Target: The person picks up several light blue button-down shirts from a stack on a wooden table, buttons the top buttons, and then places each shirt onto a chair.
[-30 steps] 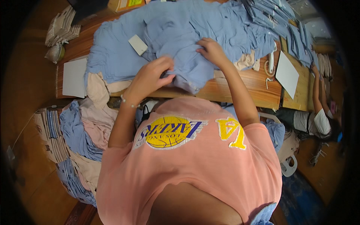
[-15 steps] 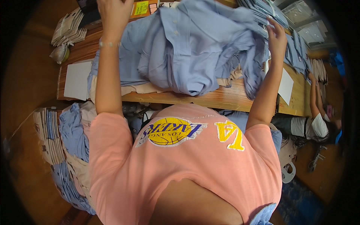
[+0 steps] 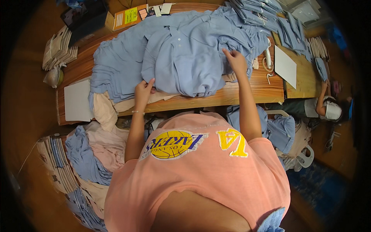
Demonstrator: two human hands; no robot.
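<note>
A light blue button-front shirt (image 3: 183, 62) lies loosely spread, its front buttons facing up, over a layer of other blue garments (image 3: 116, 63). My left hand (image 3: 143, 92) is at the shirt's near left edge, fingers apart and bent toward the cloth. My right hand (image 3: 237, 63) reaches over the bunched right side of the shirt, thumb and forefinger apart, with no cloth visibly gripped. Whether either hand's fingertips press on the fabric is hard to tell. Beige cloth (image 3: 104, 110) shows from under the blue layer and hangs over the table's front edge.
Stacked folded blue shirts (image 3: 257, 15) stand at the back right. White boards (image 3: 285, 65) lie at both sides, near a white handheld tool (image 3: 268, 54). Bundled beige packs (image 3: 58, 48) sit at the far left. A co-worker (image 3: 330, 108) holds a blue folded piece at right.
The blue shirt, lifted and blurred before, has settled on the table. Both hands have come down toward me and closer together, the left moving right and the right moving left.
</note>
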